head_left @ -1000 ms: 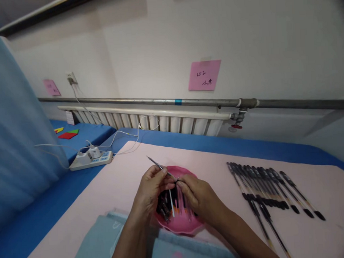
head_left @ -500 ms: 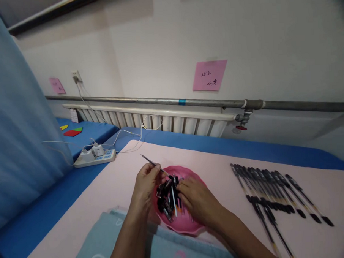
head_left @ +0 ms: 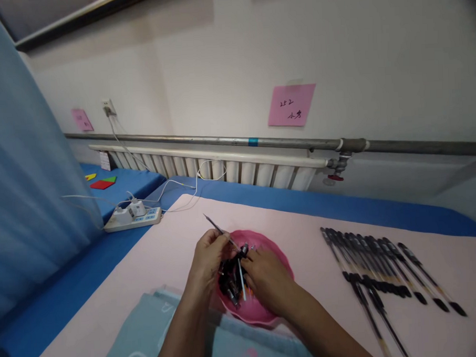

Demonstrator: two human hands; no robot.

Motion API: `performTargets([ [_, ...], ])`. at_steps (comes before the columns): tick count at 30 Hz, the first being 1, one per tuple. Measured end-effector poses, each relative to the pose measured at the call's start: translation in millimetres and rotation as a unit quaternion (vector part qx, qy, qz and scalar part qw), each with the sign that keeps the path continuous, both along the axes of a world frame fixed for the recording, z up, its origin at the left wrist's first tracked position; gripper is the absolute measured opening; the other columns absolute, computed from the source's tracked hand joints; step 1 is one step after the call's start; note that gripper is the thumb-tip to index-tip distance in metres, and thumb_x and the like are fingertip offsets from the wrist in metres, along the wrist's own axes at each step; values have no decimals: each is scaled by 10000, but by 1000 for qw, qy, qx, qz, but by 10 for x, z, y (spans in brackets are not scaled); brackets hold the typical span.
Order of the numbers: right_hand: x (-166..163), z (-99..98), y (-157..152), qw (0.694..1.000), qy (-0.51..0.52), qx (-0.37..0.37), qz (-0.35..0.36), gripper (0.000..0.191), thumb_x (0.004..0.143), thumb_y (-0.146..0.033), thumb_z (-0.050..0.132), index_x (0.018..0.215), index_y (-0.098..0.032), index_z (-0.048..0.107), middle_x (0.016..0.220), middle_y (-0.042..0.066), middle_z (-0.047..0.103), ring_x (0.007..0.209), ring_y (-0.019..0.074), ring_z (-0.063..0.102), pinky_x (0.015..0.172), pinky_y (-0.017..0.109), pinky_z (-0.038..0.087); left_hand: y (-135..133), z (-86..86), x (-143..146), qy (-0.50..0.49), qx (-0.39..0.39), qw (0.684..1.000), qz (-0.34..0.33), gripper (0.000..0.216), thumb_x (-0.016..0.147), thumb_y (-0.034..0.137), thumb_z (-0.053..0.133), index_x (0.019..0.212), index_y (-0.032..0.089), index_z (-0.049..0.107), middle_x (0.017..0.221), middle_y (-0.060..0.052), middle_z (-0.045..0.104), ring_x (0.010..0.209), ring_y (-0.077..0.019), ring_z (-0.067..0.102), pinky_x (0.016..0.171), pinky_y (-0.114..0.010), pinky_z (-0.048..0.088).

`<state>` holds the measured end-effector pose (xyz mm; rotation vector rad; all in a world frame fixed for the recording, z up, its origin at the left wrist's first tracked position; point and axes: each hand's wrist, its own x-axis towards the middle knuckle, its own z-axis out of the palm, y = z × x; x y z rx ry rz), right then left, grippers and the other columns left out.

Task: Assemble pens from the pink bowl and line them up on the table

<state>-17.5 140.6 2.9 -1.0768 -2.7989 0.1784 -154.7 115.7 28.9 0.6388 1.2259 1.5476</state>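
Note:
Between the thumb and fingers of my left hand [head_left: 209, 253] is a slim dark pen refill [head_left: 214, 223], its pointed end tilted up and to the left. Its lower end reaches over a pink bowl [head_left: 283, 255] of black caps, clear tubes and other pen parts [head_left: 230, 284]. My right hand [head_left: 268, 274] is over the bowl's right side, with its fingers curled down among the parts. Whatever those fingertips grip is hidden. A pale thin tube [head_left: 241, 281] slants across the pile between my hands.
To the right, several black pens [head_left: 367, 257] lie side by side in a row, with two more pens [head_left: 380, 314] below them. A teal cloth [head_left: 149, 324] lies before the bowl. A power strip [head_left: 133, 220] with cables sits at the left, and a radiator [head_left: 230, 171] runs along the wall.
The refill in my left hand has moved slightly right and down toward my right hand. The right hand's fingers have curled further in over the parts.

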Motion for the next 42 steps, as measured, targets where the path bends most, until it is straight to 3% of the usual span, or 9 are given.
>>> performTargets([
  [5, 10, 7, -5, 1000, 7, -16, 16, 163, 783, -120, 503, 802, -168, 658, 881, 88, 670, 828, 232, 565, 719, 339, 389, -7, 16, -8, -2, -7, 1000, -2, 211, 613, 303, 686, 665, 160, 540, 593, 9, 613, 543, -110, 582, 552, -231, 452],
  [13, 26, -75, -56, 995, 91, -40, 17, 255, 733, -31, 474, 873, -153, 649, 887, 101, 664, 782, 217, 563, 674, 320, 378, -29, 52, 35, 1, -9, 1000, -21, 157, 662, 242, 585, 795, 160, 571, 557, 31, 576, 469, -89, 536, 485, -202, 418],
  [18, 29, -41, -70, 981, 182, -63, 6, 237, 736, -26, 451, 750, -174, 636, 781, 63, 640, 715, 192, 540, 646, 306, 386, -40, 84, 71, 8, -11, 998, -67, 186, 688, 272, 555, 844, 171, 550, 513, 73, 495, 328, -26, 304, 328, -150, 185],
  [20, 82, 30, -5, 954, 281, -102, -34, 214, 698, -30, 476, 707, -189, 618, 747, 32, 617, 711, 181, 533, 646, 295, 398, -57, 107, 92, 6, -22, 996, -87, 237, 730, 346, 551, 908, 189, 545, 499, 90, 458, 317, -15, 222, 325, -148, 102],
  [21, 123, 77, 40, 922, 356, -134, -66, 186, 686, -51, 500, 702, -197, 614, 732, 17, 607, 705, 177, 532, 649, 293, 407, -68, 118, 108, 10, -25, 995, -101, 277, 749, 393, 543, 948, 200, 542, 491, 96, 443, 313, -13, 193, 328, -151, 77],
  [25, 328, 268, 223, 748, 603, -220, -168, 82, 682, -236, 619, 757, -204, 603, 708, -14, 581, 635, 150, 519, 624, 288, 431, -115, 134, 220, 28, -46, 983, -177, 387, 746, 495, 560, 1015, 217, 560, 462, 106, 395, 310, -12, 144, 336, -167, 58],
  [29, 455, 370, 288, 680, 673, -222, -186, 168, 671, -321, 637, 781, -205, 584, 707, -26, 550, 596, 126, 501, 614, 281, 428, -141, 95, 349, 53, -31, 971, -232, 371, 702, 517, 611, 894, 201, 628, 431, 92, 374, 316, -22, 166, 338, -182, 84],
  [32, 466, 405, 267, 661, 687, -240, -182, 153, 637, -286, 663, 751, -199, 609, 692, -25, 556, 581, 120, 493, 605, 278, 422, -142, 66, 392, 54, -19, 971, -232, 342, 689, 520, 621, 828, 210, 652, 425, 82, 380, 318, -29, 172, 341, -191, 94],
  [42, 442, 480, 209, 670, 662, -288, -172, 97, 599, -193, 662, 695, -191, 646, 663, -27, 591, 582, 117, 485, 612, 268, 421, -144, 88, 368, 49, -14, 969, -241, 264, 699, 472, 638, 741, 211, 645, 421, 76, 372, 333, -39, 196, 344, -191, 104],
])
